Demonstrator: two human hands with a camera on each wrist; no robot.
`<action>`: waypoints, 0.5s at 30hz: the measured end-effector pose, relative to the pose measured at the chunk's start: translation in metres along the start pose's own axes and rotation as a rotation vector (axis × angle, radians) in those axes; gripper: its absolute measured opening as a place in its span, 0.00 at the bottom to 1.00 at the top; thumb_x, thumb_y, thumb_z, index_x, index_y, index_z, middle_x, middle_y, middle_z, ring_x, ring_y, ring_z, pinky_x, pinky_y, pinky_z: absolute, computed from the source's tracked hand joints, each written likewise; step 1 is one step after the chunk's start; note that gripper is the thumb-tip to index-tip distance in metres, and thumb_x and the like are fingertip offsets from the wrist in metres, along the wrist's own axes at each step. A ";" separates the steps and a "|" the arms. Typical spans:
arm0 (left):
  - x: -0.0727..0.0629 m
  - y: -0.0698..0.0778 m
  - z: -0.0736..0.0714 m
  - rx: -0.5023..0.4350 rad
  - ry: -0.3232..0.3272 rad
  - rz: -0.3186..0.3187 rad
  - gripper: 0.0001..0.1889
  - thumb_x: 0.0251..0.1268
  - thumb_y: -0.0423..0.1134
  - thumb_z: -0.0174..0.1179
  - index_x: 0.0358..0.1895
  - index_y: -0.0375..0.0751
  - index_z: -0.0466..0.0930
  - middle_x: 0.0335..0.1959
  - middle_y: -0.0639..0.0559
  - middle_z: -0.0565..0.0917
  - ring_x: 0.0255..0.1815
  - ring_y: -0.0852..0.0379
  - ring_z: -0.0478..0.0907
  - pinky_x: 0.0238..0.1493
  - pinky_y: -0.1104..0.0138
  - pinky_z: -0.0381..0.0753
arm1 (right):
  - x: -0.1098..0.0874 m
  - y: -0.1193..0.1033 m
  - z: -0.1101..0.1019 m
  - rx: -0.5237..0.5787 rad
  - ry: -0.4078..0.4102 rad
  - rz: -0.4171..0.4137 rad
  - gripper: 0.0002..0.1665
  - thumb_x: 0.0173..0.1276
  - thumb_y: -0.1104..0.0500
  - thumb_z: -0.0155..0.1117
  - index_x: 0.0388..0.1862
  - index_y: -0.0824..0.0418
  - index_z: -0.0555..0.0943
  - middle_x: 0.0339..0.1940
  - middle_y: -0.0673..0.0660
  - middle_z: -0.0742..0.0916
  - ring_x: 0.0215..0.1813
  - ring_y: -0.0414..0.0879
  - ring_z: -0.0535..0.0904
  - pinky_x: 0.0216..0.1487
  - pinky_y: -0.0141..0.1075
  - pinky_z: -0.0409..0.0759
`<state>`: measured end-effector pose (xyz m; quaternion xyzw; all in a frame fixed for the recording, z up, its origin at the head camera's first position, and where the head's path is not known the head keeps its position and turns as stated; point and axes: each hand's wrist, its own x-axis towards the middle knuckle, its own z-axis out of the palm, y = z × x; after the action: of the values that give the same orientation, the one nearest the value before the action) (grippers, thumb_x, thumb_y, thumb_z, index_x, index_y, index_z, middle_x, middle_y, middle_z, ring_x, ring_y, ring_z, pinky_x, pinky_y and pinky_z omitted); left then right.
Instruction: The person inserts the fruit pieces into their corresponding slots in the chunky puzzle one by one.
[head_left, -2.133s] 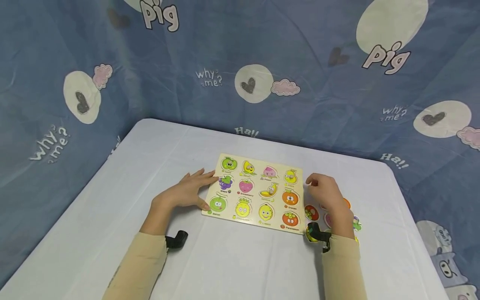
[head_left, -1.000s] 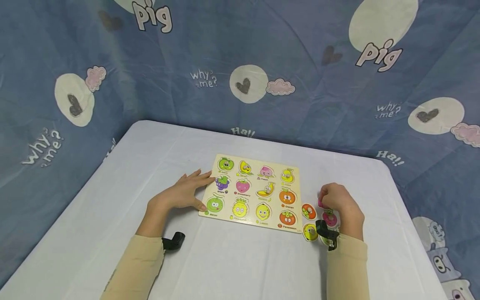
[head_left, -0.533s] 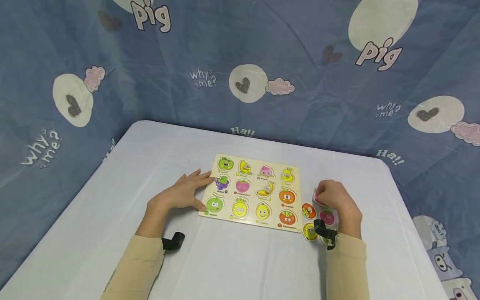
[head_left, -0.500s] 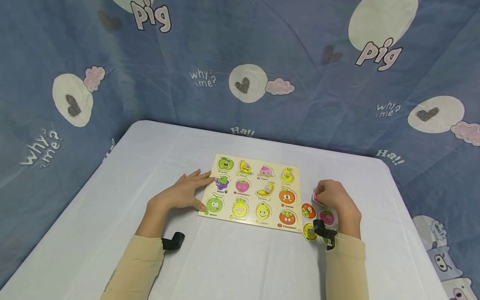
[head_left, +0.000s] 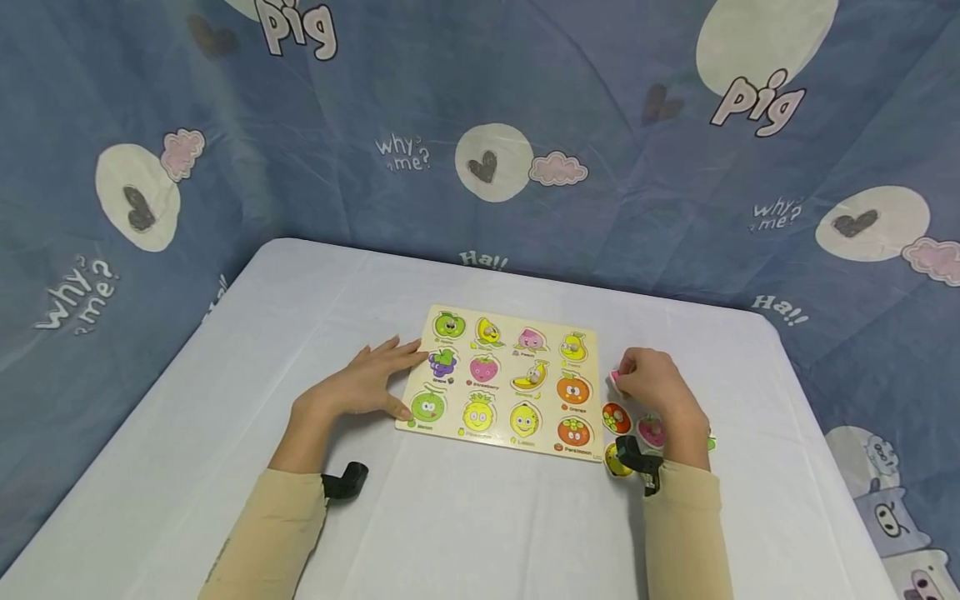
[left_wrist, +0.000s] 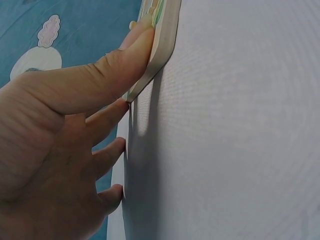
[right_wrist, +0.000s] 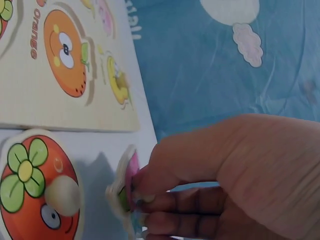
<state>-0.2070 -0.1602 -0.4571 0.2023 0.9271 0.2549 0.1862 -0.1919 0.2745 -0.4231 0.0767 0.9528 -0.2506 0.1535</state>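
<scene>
A wooden fruit puzzle board [head_left: 465, 381] lies mid-table, printed with rows of smiling fruits. My left hand [head_left: 367, 381] rests at its left edge, fingers spread, with the thumb [left_wrist: 107, 80] on the near corner in the left wrist view. To the right of the board, my right hand [head_left: 655, 390] pinches a pink puzzle piece [right_wrist: 129, 180] with some green on it. That piece is tilted on edge in the right wrist view, and my fingers cover part of it. A red persimmon piece [right_wrist: 30, 185] with a round knob lies near it.
Loose pieces lie right of the board: a pink one [head_left: 651, 431], a yellow one [head_left: 617, 460] and others partly hidden beneath my right wrist. A white cloth [head_left: 480, 517] covers the table. Blue printed fabric [head_left: 420, 75] hangs behind it.
My right hand reached in among the loose pieces, took the pink piece and lifted it left and away from me towards the board. The left hand has kept its place at the board.
</scene>
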 end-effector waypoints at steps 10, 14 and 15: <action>-0.001 0.000 -0.001 0.001 0.005 0.009 0.56 0.38 0.49 0.80 0.77 0.53 0.61 0.81 0.50 0.55 0.84 0.39 0.39 0.80 0.37 0.34 | 0.005 -0.008 0.004 -0.028 0.062 -0.092 0.07 0.63 0.60 0.62 0.35 0.63 0.79 0.31 0.58 0.82 0.34 0.50 0.75 0.31 0.35 0.73; -0.001 0.000 -0.002 -0.001 0.001 0.015 0.55 0.39 0.48 0.79 0.77 0.53 0.61 0.81 0.50 0.55 0.84 0.39 0.39 0.80 0.37 0.35 | 0.007 -0.012 0.007 -0.034 0.061 -0.101 0.07 0.64 0.58 0.64 0.35 0.62 0.80 0.32 0.58 0.83 0.35 0.50 0.75 0.32 0.35 0.73; -0.001 0.000 -0.002 -0.002 -0.001 0.015 0.55 0.39 0.48 0.79 0.77 0.54 0.61 0.82 0.50 0.55 0.84 0.40 0.39 0.80 0.37 0.35 | 0.008 -0.013 0.007 -0.035 0.063 -0.105 0.08 0.64 0.58 0.64 0.35 0.62 0.80 0.32 0.58 0.83 0.35 0.50 0.75 0.32 0.35 0.73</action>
<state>-0.2068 -0.1614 -0.4551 0.2091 0.9252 0.2573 0.1848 -0.2007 0.2600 -0.4254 0.0316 0.9640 -0.2392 0.1116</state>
